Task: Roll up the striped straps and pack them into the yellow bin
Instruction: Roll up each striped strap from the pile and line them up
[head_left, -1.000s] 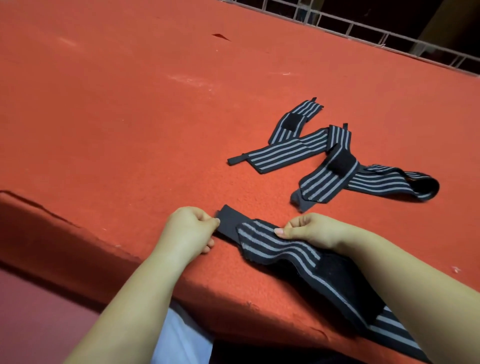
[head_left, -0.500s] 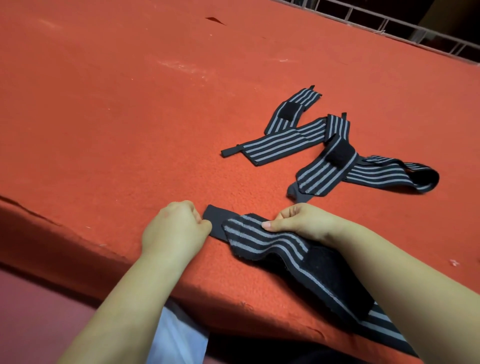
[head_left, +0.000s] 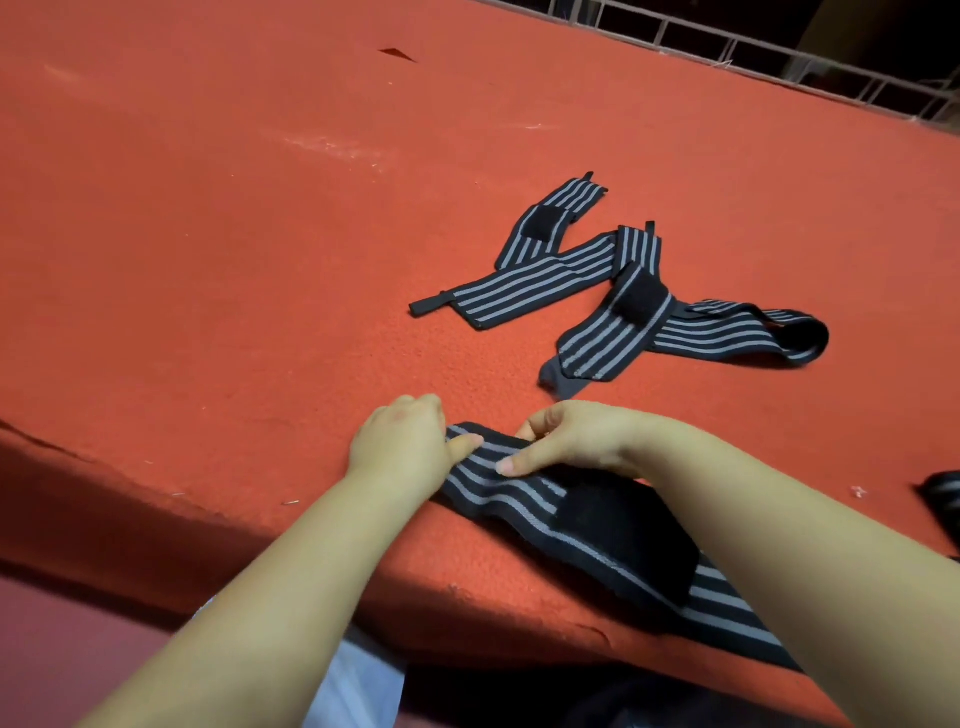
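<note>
A black strap with grey stripes (head_left: 524, 499) lies along the near edge of the red surface, and its far end hangs over that edge at the right. My left hand (head_left: 402, 439) pinches the strap's folded-over left end, thumb on top. My right hand (head_left: 563, 439) holds the same end from the right, fingers curled over the fold. A black fastening patch (head_left: 618, 530) sits on the strap under my right forearm. Two more striped straps (head_left: 540, 283) (head_left: 727, 332) lie spread out and overlapping farther back. No yellow bin is in view.
The red felt-like surface (head_left: 234, 234) stretches wide to the left and back. Its front edge (head_left: 223, 525) drops off just below my hands. Part of another striped strap (head_left: 943, 493) shows at the right border. A metal railing (head_left: 727, 47) runs along the far side.
The strap's plain black tip has been folded over onto the striped part. My hands have come closer together on that end.
</note>
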